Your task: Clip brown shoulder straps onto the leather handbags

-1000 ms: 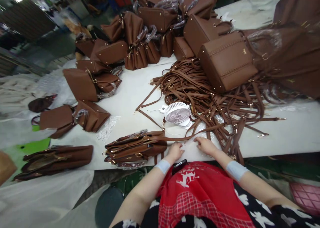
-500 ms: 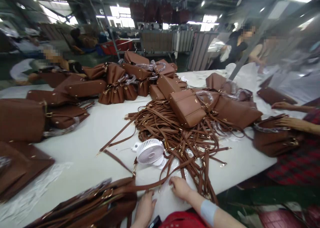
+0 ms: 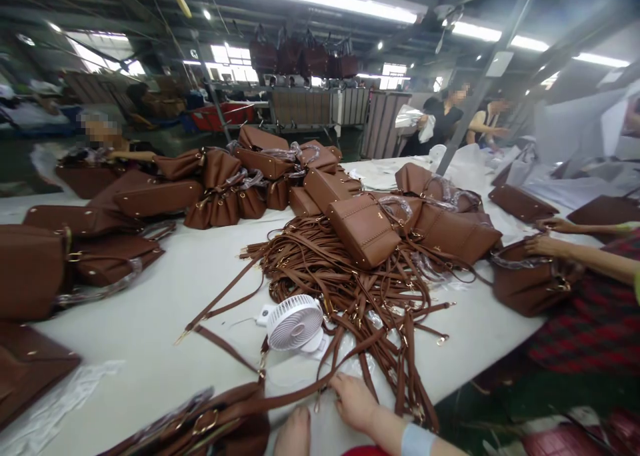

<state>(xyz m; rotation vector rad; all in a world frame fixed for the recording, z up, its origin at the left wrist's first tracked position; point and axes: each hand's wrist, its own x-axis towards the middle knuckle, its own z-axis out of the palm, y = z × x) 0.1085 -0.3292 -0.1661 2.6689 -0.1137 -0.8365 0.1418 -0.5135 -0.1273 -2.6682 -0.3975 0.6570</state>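
Note:
My right hand (image 3: 354,403) is closed, with its fingertips at a long brown shoulder strap (image 3: 295,396); they appear to pinch it. A small metal clasp (image 3: 317,400) hangs just left of those fingertips. My left hand (image 3: 294,435) is at the bottom edge, beside a brown handbag (image 3: 240,423) lying on its side; only the back of the hand shows and its fingers are hidden. The strap runs across the handbag toward a big tangle of brown straps (image 3: 310,259) with gold-coloured hooks. Beyond my hands stands a small white fan (image 3: 296,324).
Brown handbags (image 3: 364,231) are heaped at the table's middle and back, and more handbags (image 3: 33,269) lie along the left. At the right, a co-worker's hands (image 3: 547,243) are on another handbag (image 3: 530,286). A grey post (image 3: 463,126) rises behind the white table (image 3: 210,269).
The view has tilted up, so things sit lower in the picture. My left hand has slipped mostly out of the bottom edge. My right hand's fingertips are now at the strap.

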